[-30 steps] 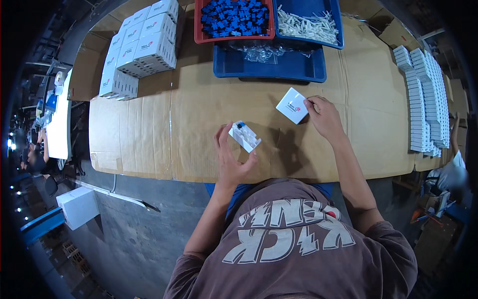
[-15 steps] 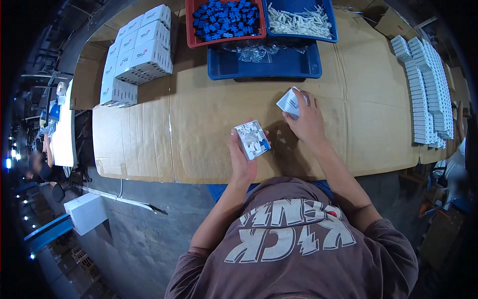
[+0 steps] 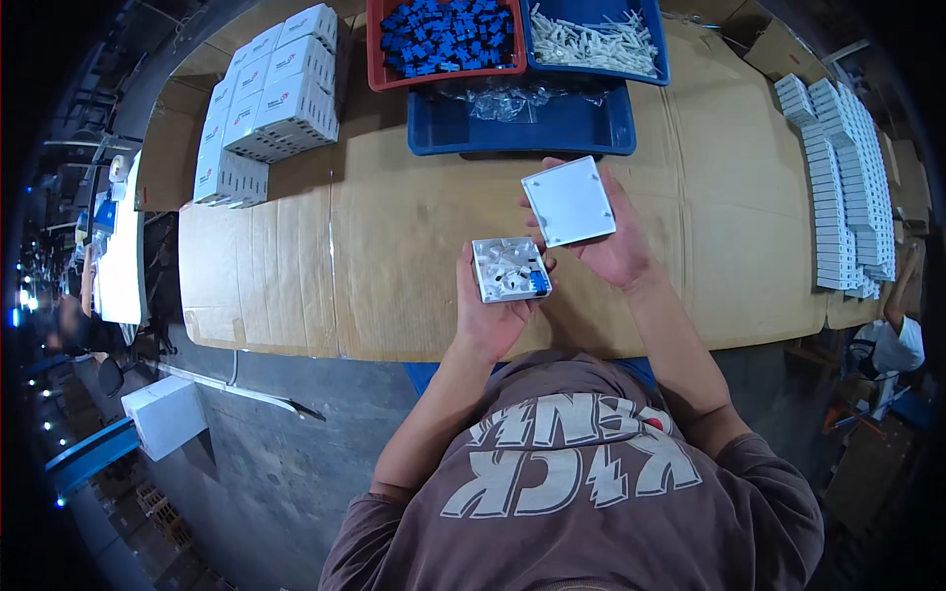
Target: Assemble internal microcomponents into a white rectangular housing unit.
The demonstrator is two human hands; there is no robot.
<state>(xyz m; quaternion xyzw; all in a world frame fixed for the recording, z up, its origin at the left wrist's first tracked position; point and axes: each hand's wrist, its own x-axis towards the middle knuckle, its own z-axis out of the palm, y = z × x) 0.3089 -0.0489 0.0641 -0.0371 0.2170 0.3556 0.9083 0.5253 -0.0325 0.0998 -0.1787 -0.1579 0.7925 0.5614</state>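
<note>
My left hand (image 3: pixel 493 323) is closed around a shallow square white plastic case (image 3: pixel 481 268), open side up. Inside it lie small white parts, something clear like a plastic bag, and a blue piece (image 3: pixel 539 282) in the near right corner. My right hand (image 3: pixel 623 246) grips a square white cover (image 3: pixel 570 202), its inner face with small corner posts turned up. The cover is held just beyond and to the right of the case, apart from it. Both are above the cardboard-covered table (image 3: pixel 261 286).
At the far side are a red bin (image 3: pixel 448 83) of blue pieces, a blue bin (image 3: pixel 601 78) of white parts and a lower blue tray (image 3: pixel 522 143) with clear bags. White boxes (image 3: pixel 286 108) are stacked left, white cases (image 3: pixel 833 187) right. People sit beyond both sides.
My right hand has turned the cover over, from its printed outer face to its inner face, and brought it nearer the case. My left hand has rotated the case slightly.
</note>
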